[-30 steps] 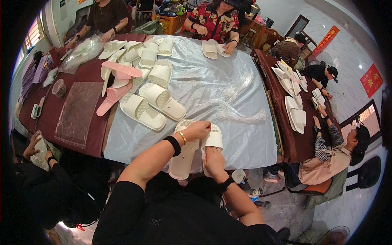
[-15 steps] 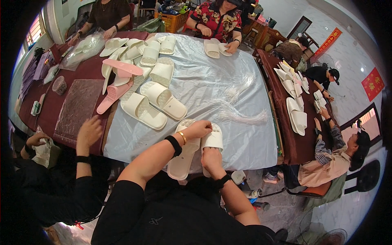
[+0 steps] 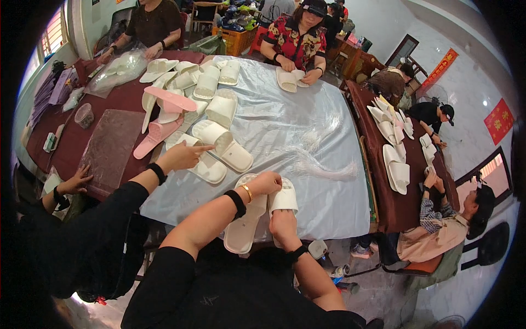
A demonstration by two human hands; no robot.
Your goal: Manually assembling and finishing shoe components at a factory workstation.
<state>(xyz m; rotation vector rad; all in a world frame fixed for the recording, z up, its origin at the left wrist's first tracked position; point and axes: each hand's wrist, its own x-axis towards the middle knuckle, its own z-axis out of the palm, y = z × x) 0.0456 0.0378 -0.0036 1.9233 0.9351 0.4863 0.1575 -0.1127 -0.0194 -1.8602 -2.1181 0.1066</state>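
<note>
1. White slipper (image 3: 282, 196) being handled sits left of the clear strands (image 3: 327, 169), nearer the wearer; its mate's (image 3: 239, 230) farther left of them.
2. Risk imo: uneven pushing under the strap (image 3: 284, 202) could skew the slipper.
3. Left hand (image 3: 268, 182) reaches across from the left, fingers bunched by the toe opening; can't tell if they're gripping.
4. Right hand's (image 3: 283, 223) fingers are tucked under the strap, hidden, spread unclear.

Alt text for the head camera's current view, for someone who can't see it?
A person's left hand is at the toe end of a white slipper, the right hand at its strap opening, with another white slipper alongside. A co-worker's hand reaches over more slippers on the left, some pink; other people sit around.
</note>
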